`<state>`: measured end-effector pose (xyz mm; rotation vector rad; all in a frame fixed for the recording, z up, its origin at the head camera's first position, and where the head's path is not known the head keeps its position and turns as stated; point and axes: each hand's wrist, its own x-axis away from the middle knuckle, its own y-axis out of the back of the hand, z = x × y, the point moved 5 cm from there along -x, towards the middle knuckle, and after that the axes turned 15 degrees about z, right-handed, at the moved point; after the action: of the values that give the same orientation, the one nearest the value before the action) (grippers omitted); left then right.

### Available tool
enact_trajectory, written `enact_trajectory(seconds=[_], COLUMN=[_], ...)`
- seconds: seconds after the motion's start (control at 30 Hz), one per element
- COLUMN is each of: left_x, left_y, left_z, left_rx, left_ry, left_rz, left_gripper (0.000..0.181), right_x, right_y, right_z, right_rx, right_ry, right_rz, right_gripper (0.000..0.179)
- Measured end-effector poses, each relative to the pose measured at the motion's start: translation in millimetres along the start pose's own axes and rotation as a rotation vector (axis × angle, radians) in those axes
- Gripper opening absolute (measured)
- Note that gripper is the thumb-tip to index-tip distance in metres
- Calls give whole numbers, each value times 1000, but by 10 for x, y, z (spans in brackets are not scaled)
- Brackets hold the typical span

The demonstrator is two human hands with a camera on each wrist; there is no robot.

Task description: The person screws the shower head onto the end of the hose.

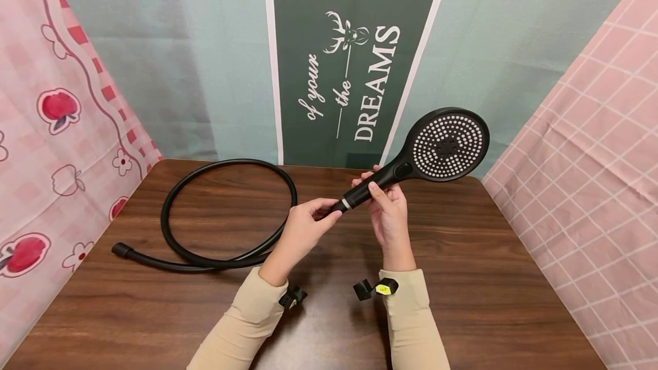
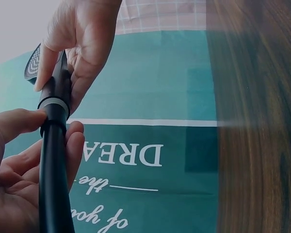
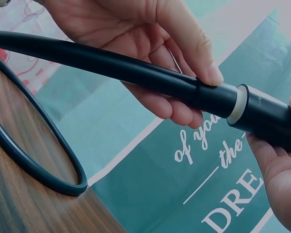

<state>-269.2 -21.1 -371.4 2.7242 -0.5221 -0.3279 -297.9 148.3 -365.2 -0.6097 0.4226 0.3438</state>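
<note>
A black shower head (image 1: 406,170) with white nozzles is tilted up to the right, its spray face toward the head camera. My right hand (image 1: 392,221) grips it by the handle. My left hand (image 1: 300,232) pinches the end fitting (image 3: 216,98) of a black shower hose (image 1: 165,216) between thumb and fingers. Fitting and handle are in line and meet at a whitish ring (image 3: 239,106), which still shows between them. How far one sits inside the other is hidden. The rest of the hose lies looped on the table, its other end fitting (image 1: 122,250) at the left.
The brown wooden table (image 1: 488,301) ends at a green cloth backdrop (image 1: 231,73) with printed lettering. Pink patterned cloths hang at the left (image 1: 61,147) and right (image 1: 591,130). Small black camera mounts (image 1: 384,287) sit on both wrists.
</note>
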Motion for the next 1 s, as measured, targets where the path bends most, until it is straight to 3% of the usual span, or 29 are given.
enact_trajectory(seconds=[0.3,1.0], left_x=[-11,7], left_y=[7,-14], left_z=[24,2], left_rx=[29,14], left_ry=[23,9], left_rz=[10,-5], left_gripper=[25,23], right_x=[-5,7], right_y=[-2,-21], right_z=[12,5], right_rx=[4,-18], right_ry=[-2,11], right_rz=[4,4], right_gripper=[32,32])
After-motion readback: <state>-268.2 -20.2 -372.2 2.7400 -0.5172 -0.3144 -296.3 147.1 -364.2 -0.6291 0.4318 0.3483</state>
